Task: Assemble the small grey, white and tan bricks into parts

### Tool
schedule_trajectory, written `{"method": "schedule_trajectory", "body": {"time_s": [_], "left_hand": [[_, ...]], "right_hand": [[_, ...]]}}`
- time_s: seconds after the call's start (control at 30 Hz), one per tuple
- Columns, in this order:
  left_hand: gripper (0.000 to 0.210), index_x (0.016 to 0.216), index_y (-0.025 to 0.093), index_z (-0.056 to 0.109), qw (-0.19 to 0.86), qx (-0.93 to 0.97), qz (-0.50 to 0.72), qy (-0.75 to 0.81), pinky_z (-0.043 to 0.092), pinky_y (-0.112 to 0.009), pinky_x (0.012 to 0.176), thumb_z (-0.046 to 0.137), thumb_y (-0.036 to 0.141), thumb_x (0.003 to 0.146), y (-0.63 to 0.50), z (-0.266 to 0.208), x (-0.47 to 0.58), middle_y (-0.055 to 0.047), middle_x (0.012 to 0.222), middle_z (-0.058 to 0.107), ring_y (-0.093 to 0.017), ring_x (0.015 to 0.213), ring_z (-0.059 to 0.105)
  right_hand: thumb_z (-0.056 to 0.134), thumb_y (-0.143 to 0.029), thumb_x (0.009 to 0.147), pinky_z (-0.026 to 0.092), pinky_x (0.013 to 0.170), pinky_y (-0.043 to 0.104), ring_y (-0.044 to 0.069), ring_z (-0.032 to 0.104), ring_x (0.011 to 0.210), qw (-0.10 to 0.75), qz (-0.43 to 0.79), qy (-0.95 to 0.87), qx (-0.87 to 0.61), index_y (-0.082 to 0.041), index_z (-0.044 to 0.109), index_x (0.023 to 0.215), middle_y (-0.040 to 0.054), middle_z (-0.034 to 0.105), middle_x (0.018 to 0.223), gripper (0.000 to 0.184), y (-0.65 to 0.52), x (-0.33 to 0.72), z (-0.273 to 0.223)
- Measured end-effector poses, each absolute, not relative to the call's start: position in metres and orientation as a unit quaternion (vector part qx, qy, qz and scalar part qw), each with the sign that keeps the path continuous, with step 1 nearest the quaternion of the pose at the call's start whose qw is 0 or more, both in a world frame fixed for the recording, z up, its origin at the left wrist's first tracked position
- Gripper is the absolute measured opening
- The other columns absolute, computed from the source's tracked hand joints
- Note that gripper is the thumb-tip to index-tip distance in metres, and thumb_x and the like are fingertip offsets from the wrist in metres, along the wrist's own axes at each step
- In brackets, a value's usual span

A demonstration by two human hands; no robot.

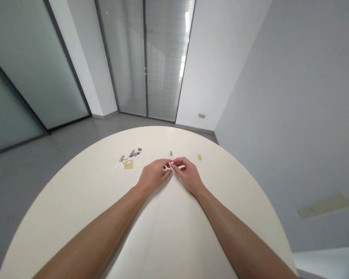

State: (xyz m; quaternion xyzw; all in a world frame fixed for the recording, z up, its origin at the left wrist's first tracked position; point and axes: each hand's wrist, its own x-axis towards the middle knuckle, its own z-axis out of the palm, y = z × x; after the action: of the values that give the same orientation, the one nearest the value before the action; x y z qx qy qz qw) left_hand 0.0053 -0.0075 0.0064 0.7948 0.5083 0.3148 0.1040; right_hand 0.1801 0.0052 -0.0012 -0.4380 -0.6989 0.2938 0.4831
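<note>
Head view, hands (154, 174) close, pieces (128, 164) around

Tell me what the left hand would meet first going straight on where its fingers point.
The left hand would most likely meet the right hand, which faces it closely; whether something small sits between them is hard to tell.

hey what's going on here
A person seated or standing at a white table has the left hand and right hand together, seemingly pinching a small pale piece, mostly hidden by fingers. Loose grey, tan and white pieces lie to the left; one grey piece lies just beyond the hands, one tan piece to the right.
</note>
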Motion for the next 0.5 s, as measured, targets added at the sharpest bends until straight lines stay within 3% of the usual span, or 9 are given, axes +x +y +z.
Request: {"method": "schedule_trajectory", "body": {"time_s": [0.5], "left_hand": [[0.024, 0.113, 0.028, 0.062, 0.159, 0.755, 0.344, 0.535, 0.05, -0.028, 0.072, 0.059, 0.031, 0.09, -0.0073, 0.0074, 0.0061, 0.002, 0.095, 0.074, -0.016, 0.079, 0.069]], "right_hand": [[0.063, -0.029, 0.086, 0.053, 0.072, 0.029, 0.017, 0.067, 0.087, 0.477, 0.301, -0.699, -0.439, -0.021, 0.068, 0.095, 0.0043, 0.073, 0.094, 0.013, 0.0066, 0.1805, -0.0045]]}}
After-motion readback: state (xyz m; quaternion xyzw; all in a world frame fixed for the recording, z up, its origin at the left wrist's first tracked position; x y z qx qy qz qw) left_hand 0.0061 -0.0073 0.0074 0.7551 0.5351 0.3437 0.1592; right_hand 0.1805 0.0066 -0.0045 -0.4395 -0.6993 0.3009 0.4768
